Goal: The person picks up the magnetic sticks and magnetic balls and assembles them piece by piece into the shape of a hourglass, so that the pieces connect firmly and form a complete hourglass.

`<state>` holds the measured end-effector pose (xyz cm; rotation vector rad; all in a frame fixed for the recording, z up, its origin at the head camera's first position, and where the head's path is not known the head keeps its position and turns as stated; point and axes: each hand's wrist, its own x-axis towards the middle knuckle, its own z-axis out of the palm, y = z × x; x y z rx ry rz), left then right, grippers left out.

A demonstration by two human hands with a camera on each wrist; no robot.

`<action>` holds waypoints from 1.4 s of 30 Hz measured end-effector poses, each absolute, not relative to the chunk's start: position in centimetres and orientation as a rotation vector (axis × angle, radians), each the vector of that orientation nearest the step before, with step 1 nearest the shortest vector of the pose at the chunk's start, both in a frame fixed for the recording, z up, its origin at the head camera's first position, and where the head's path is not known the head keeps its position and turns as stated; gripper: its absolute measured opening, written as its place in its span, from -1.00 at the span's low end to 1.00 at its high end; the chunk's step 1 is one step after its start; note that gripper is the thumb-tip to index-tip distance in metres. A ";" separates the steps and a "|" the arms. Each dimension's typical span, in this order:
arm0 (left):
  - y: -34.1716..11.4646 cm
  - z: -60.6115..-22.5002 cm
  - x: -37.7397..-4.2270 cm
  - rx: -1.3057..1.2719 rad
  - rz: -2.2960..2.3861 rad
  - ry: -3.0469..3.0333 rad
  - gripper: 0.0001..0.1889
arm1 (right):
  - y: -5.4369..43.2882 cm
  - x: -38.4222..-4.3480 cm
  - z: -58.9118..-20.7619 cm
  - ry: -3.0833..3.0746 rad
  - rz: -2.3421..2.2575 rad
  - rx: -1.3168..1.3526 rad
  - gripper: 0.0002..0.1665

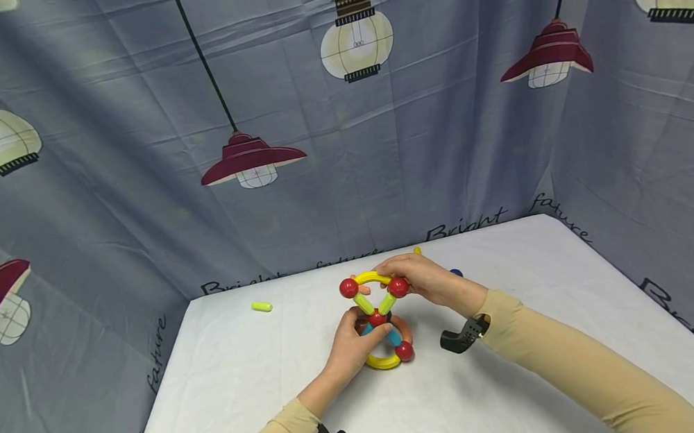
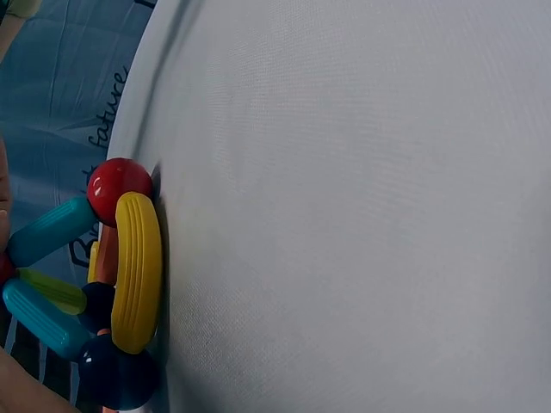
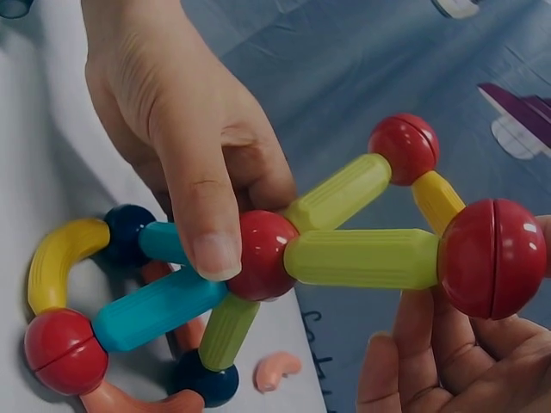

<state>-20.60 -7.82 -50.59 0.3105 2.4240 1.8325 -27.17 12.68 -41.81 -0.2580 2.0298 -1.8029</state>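
Observation:
A ball-and-stick toy structure stands on the table, its ring base made of curved yellow and orange sticks with red and dark blue balls. My left hand [image 1: 350,347] grips the middle red ball [image 3: 263,255], its thumb across it, where blue sticks [image 3: 159,310] meet light green sticks [image 3: 362,258]. At the top, two red balls are joined by a curved yellow stick [image 1: 373,277]. My right hand [image 1: 427,280] holds the right-hand top red ball [image 3: 492,258], some fingers curled below it. The left wrist view shows the base's curved yellow stick [image 2: 138,271] and a dark blue ball [image 2: 119,372].
A loose light green stick [image 1: 261,306] lies at the table's back left. Behind my right hand are a yellow piece [image 1: 417,251] and a dark blue ball [image 1: 455,272], both partly hidden. A loose orange curved piece [image 3: 275,370] lies past the base. Curtains surround the white table [image 1: 237,373].

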 end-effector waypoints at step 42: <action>-6.8 -49.9 -22.8 0.645 1.608 2.404 -0.73 | 17.0 -25.4 -41.5 1.979 -1.758 -0.223 -0.32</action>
